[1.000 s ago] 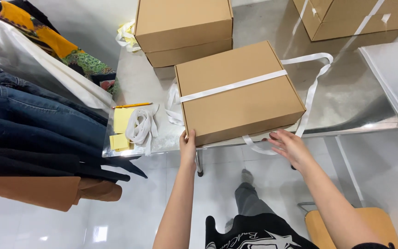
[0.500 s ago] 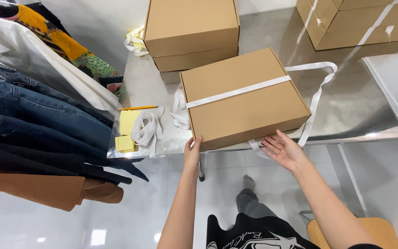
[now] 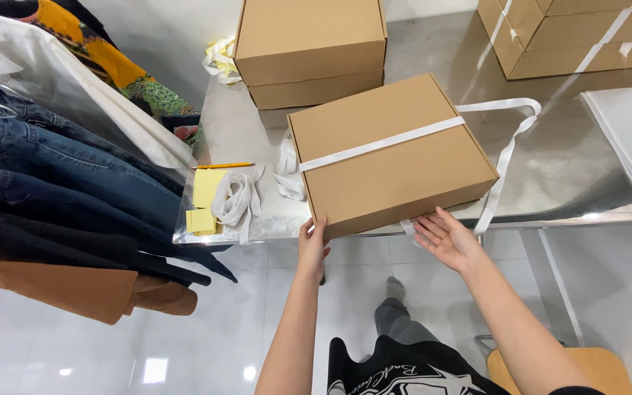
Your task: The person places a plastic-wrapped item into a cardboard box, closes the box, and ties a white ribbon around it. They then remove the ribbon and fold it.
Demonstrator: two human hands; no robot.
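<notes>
Under box [image 3: 396, 157], ribbon [image 3: 382, 143] hidden, hands [image 3: 313, 245] touching

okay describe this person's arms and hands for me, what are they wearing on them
Both forearms are bare, no sleeves in view. The left hand and right hand wear no gloves, and no rings, watch or bracelet show. Lower down, a black top with white print shows at the torso.

Steel table [image 3: 433, 44] carries cardboard boxes [image 3: 393, 157], ribbon coils [image 3: 237, 196], yellow notes [image 3: 206, 186].

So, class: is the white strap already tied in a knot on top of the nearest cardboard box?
No: the white strap lies flat across the lid of the box, with its loose end trailing over the right side onto the table.
</notes>
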